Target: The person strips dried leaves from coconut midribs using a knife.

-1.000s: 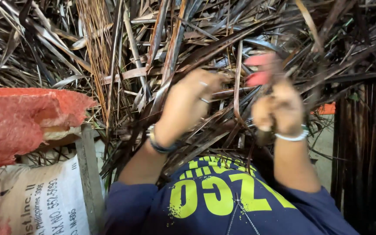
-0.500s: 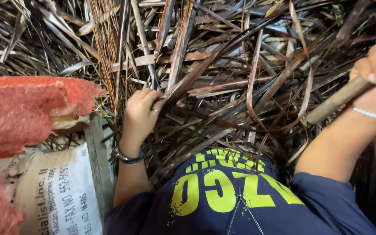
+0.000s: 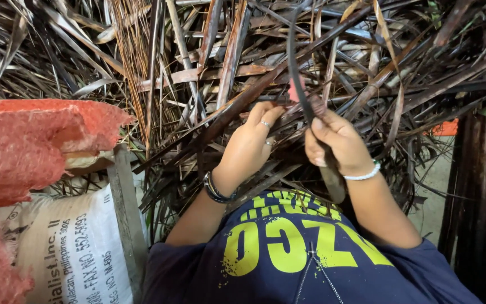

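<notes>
Dense heap of dry palm fronds [image 3: 209, 67] fills the background. Right hand [image 3: 336, 143] clenched around a dark frond stalk [image 3: 296, 67], holding it upright. Left hand [image 3: 251, 141] pinches strips beside it, likely steadying. White sack [image 3: 74, 253] lower left.

Right hand [image 3: 336, 145] gripping a dark curved strip [image 3: 299, 84]; left hand [image 3: 251, 143] (ringed) on dried palm fronds [image 3: 209, 67]; red mesh sack [image 3: 23, 146] left.
</notes>
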